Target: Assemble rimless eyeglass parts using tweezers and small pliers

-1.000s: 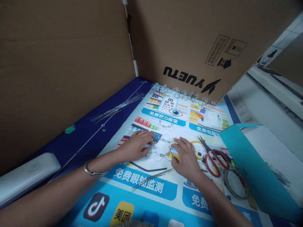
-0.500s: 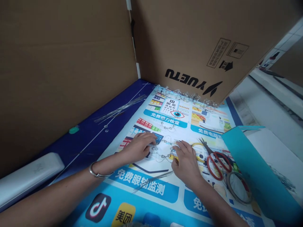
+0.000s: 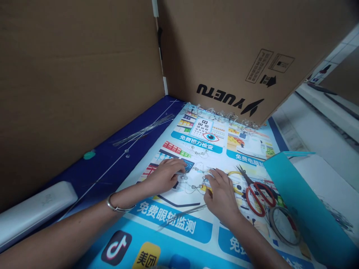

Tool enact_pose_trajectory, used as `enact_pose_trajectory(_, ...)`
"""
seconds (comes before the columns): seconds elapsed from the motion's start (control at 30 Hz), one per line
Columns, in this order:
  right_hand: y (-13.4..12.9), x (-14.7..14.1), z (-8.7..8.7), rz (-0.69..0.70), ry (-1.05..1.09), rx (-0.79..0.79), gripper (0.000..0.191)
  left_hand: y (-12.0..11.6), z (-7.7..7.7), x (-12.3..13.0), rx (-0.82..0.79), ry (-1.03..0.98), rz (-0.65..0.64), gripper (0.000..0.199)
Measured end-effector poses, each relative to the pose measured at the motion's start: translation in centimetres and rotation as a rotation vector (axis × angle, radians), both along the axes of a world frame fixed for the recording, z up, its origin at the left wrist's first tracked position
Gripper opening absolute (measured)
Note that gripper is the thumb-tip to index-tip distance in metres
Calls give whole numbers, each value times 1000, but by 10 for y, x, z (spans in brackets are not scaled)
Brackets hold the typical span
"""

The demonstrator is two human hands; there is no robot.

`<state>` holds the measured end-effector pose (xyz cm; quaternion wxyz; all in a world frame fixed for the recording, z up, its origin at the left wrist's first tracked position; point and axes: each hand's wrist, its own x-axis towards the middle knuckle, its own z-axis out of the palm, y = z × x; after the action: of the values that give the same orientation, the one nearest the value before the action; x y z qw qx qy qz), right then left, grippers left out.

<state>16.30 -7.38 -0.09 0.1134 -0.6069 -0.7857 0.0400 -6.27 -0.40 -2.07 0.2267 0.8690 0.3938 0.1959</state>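
A loop of thin wire with clear beads [image 3: 194,186] lies on the printed sheet between my hands. My left hand [image 3: 166,175], with a silver bangle on the wrist, has its fingers curled down on the left side of the loop. Opposite it, my right hand [image 3: 221,192] pinches the loop's right side with thumb and fingers; the exact grip is partly hidden. Close to the right hand lie red-handled scissors [image 3: 255,194] and a yellow-handled tool [image 3: 235,183]. Another beaded wire piece [image 3: 198,150] rests just beyond the hands.
Straight wires [image 3: 182,216] lie in front, with another bundle [image 3: 144,130] at left. A wire coil [image 3: 284,226] sits beside a teal box [image 3: 297,201]. Beaded pieces [image 3: 224,115] line the base of the cardboard wall [image 3: 224,48]. A white device [image 3: 36,213] stands left.
The view has shifted very slightly. Both hands stay at the beaded wire loop with almost no visible movement.
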Motion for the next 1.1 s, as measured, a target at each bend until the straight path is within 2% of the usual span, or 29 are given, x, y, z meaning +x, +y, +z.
enact_pose_trajectory(0.4,3,-1,1,-16,4,0,38,-1,-1,2,-4,-10,25,42)
enact_pose_trajectory(1.1,5,-2,2,-38,19,-2,41,-3,-1,5,18,-10,54,40)
